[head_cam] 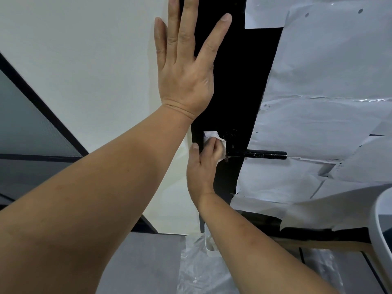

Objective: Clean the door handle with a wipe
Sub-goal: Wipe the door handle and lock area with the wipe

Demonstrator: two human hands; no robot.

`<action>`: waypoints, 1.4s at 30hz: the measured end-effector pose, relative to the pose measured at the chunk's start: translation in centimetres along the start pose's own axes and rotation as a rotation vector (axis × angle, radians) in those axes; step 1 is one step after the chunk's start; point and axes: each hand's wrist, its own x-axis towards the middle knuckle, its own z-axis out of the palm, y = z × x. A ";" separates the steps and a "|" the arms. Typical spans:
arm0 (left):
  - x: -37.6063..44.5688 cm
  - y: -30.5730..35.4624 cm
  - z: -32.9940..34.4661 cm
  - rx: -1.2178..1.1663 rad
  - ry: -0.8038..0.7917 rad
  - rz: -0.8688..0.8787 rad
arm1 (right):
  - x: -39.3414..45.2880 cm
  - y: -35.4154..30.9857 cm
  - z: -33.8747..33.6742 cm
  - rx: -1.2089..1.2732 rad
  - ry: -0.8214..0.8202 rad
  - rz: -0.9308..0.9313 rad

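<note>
Handle (pixel 257 154) is the thing to reach: a black lever on the black door (pixel 239 81), its long axis running level and away to the right of the right hand (pixel 202 164). That hand grips a crumpled white wipe (pixel 214 140), which sits just left of the lever's pivot end, by the rose, touching or nearly so. The left hand (pixel 186 68) lies well above, flat and spread against the door edge, fingers straight. The right hand is much the nearer, so a rightward stroke along the bar looks the natural move.
</note>
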 end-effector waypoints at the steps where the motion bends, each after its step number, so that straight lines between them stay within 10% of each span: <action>1: 0.0 0.0 0.0 -0.005 -0.002 0.002 | 0.1 -0.2 0.1 0.012 0.000 -0.006; 13: -0.1 0.4 -0.5 -0.049 -0.045 0.005 | 0.0 3.0 -2.0 -0.161 -0.122 0.028; 18: 0.0 0.3 -0.5 -0.034 -0.026 0.000 | 1.2 4.8 -3.6 -0.687 0.132 -0.114; 31: 0.1 0.3 -0.4 -0.006 -0.015 0.021 | 2.8 5.7 -5.2 -0.789 0.277 -0.210; 42: 0.1 0.4 -0.5 -0.063 -0.038 0.012 | 0.5 5.3 -5.5 -0.805 -0.042 -0.404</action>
